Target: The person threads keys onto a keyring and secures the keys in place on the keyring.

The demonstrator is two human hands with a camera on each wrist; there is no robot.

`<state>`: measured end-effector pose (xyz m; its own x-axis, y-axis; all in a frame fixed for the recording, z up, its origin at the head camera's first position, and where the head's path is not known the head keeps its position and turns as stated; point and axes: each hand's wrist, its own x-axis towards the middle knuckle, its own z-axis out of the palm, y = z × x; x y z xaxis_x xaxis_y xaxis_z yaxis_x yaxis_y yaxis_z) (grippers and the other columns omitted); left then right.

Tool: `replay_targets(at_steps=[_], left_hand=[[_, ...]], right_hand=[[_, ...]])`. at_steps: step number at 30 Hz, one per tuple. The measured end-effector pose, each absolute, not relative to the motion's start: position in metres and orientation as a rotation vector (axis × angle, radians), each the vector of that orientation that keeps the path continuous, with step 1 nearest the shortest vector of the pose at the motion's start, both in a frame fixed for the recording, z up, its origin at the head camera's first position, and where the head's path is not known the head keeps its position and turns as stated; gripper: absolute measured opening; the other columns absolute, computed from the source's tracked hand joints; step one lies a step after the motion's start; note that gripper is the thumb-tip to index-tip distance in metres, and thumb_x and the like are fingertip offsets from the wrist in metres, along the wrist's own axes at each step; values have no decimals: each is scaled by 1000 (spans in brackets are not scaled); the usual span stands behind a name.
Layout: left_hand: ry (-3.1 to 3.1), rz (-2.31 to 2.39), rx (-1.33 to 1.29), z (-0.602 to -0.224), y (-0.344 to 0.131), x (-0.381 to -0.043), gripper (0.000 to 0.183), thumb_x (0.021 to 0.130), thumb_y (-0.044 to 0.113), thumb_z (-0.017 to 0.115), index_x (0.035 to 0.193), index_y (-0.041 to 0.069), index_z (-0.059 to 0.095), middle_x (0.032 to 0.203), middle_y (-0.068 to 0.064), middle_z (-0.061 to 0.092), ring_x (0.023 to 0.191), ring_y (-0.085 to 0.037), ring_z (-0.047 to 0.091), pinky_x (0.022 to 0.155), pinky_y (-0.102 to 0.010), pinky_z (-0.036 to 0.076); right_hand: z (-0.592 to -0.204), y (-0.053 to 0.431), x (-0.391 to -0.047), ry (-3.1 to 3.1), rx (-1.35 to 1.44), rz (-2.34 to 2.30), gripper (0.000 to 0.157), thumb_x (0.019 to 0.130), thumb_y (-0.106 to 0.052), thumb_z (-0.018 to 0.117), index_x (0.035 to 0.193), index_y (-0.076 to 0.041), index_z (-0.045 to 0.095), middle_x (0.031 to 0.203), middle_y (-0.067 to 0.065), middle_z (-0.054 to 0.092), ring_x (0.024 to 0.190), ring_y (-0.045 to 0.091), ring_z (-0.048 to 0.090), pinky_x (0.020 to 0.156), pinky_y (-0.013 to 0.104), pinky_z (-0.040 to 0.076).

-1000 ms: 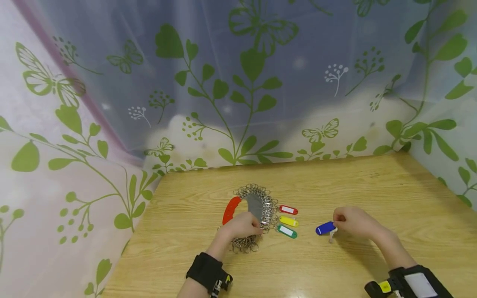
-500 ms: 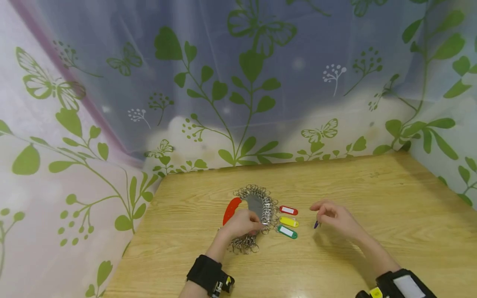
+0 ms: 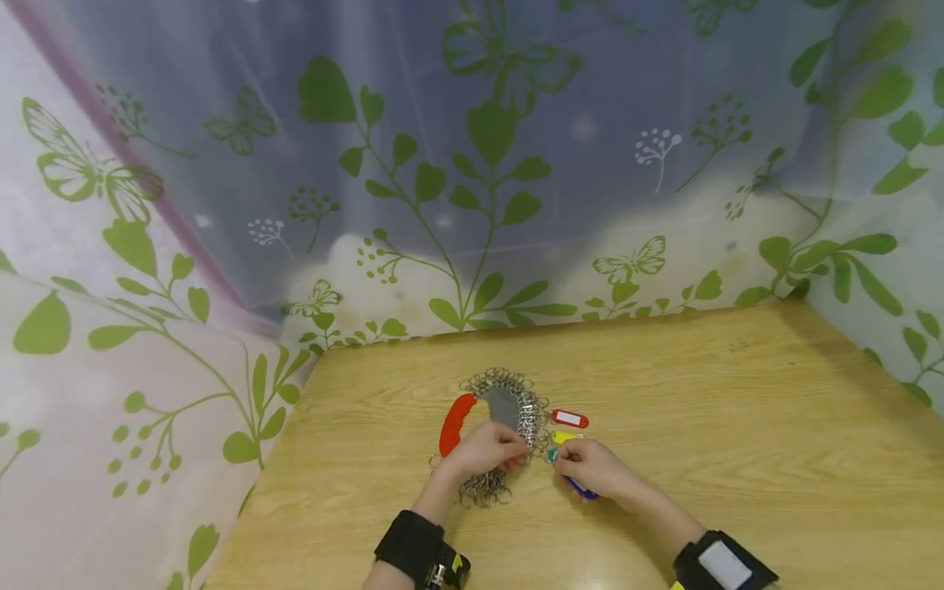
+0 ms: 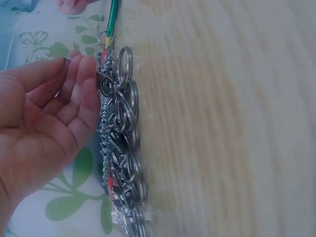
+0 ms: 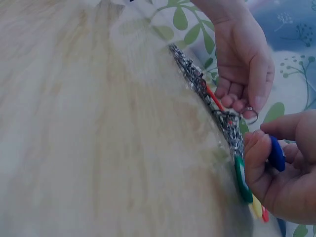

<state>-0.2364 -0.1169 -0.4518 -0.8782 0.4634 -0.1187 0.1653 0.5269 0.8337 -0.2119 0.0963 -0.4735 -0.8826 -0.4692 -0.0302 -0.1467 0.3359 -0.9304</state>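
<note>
A large key ring holder lies on the table, with a red handle (image 3: 456, 426), a grey plate (image 3: 505, 408) and many small metal split rings (image 3: 529, 419) around its edge. My left hand (image 3: 483, 449) reaches over it and pinches one split ring (image 5: 252, 116) between thumb and fingertip. Close by on the right, my right hand (image 3: 593, 469) grips a blue key tag (image 5: 277, 155), partly covered by the fingers. Below that hand, a green key tag (image 5: 242, 180) is mostly hidden in the head view. A yellow key tag (image 3: 564, 437) and a red key tag (image 3: 570, 419) lie beside the rings.
The wooden table (image 3: 723, 393) runs back to a curtain (image 3: 560, 188) printed with leaves and butterflies. More of this cloth hangs at the left and right sides. Each wrist wears a black strap (image 3: 410, 544) with a camera.
My right hand has carried the blue key tag leftward, from right of the other tags to the holder's rings, now covering most of the green tag. The left hand has stayed at the holder.
</note>
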Motion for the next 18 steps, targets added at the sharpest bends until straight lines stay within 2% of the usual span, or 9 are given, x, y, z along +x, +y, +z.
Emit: replay_targets(at_steps=[3, 7, 13, 18], left_hand=[[2408, 1314, 494, -454, -116, -235, 22, 95, 10, 53, 95, -6, 69, 82, -15, 66, 73, -26, 65, 65, -34, 52], [2380, 1332, 484, -451, -114, -235, 21, 94, 6, 52, 96, -8, 68, 84, -17, 65, 76, -30, 64, 67, -36, 52], [2392, 1294, 499, -453, -114, -235, 21, 95, 7, 52, 91, -5, 69, 79, -11, 65, 73, -22, 64, 65, -32, 52], [2450, 1219, 546, -456, -113, -235, 22, 94, 8, 52, 86, -2, 70, 74, -8, 65, 67, -18, 62, 60, -28, 49]], right_hand=[[-471, 89, -215, 2341, -592, -1543, 17, 93, -7, 52, 80, 3, 57, 60, 4, 54, 44, 9, 45, 42, 24, 36], [-465, 86, -221, 2405, -587, -1517, 15, 92, -6, 53, 81, 3, 58, 63, 5, 56, 49, 10, 46, 45, 26, 36], [-465, 83, -225, 2517, -635, -1450, 14, 91, -5, 53, 81, 2, 59, 66, 4, 57, 52, 10, 46, 50, 26, 38], [-467, 78, -229, 2640, -745, -1346, 15, 91, -5, 53, 79, -1, 60, 64, -2, 53, 52, 7, 43, 49, 24, 36]])
